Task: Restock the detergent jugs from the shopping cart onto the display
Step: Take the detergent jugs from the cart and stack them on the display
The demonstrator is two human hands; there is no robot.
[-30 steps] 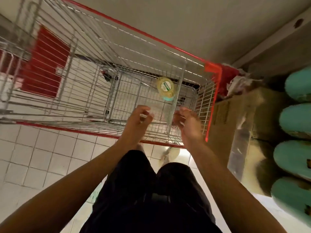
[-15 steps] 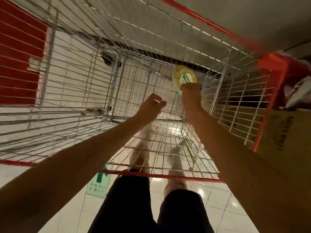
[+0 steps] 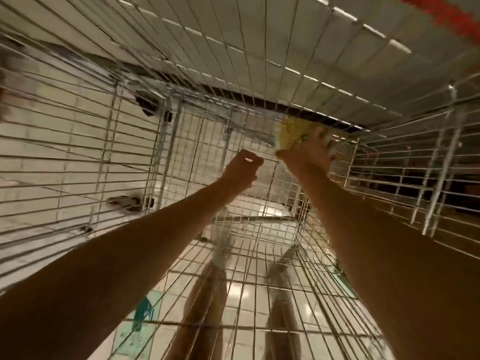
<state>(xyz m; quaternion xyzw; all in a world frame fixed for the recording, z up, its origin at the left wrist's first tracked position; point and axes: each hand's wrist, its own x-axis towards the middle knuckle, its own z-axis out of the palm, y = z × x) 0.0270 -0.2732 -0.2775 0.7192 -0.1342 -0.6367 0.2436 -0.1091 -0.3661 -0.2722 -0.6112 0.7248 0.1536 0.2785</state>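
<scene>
Wire shopping cart [image 3: 259,61] fills nearly the whole view, seen from above looking down into the basket, with the mesh walls fanning out on all sides. A blurred strip of red rim [image 3: 446,16] shows at the top right corner. A pale glossy tiled floor [image 3: 65,152] shows through the wires on the left and under the basket. 2 bare forearms reach in from the bottom edge toward the far end of the basket, the left from the lower left and the right from the lower right. 2 bare legs [image 3: 207,294] show through the basket bottom, between the arms. A green floor sign [image 3: 144,311] lies on the tiles just beside the left leg; its print is too blurred to read. The right hand [image 3: 307,154] is down at the far right corner of the basket, on the detergent jug [image 3: 289,133]: a yellow jug low in the cart against the far wall, with only its upper left part visible past the hand. The fingers are curled over the jug's right side and the thumb sits at its near left edge, gripping it; motion blur hides the exact finger spacing. The left hand [image 3: 242,168] hangs mid-basket just beside the right wrist, not touching it, with its fingers folded tight into a fist holding nothing, clear of the jug. A caster wheel [image 3: 124,202] is visible below the basket at left.
</scene>
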